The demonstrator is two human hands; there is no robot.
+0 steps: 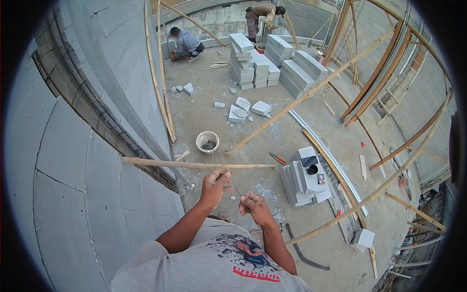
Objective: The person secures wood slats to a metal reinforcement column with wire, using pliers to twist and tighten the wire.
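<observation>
Thin wire (234, 187) stretches between my two hands, in front of my chest. My left hand (214, 187) pinches one part of it, and loose wire ends stick up past the fingertips. Lower and to the right, my right hand (254, 208) has its fingers closed on the other end. Just beyond the hands a wooden pole (199, 165) runs crosswise from the block wall. Behind the pole stands a white bucket (199, 142) with dark bits inside. Red-handled pliers (278, 159) lie on the floor to the right.
A low block pile (292, 182) to the right carries a dark cup (312, 169) and small items. Slanting poles (311, 92) cross the space. Broken blocks (238, 113) and block stacks (242, 63) lie ahead. One person (187, 43) crouches; another (260, 17) bends over. A dark bar (301, 255) lies nearby.
</observation>
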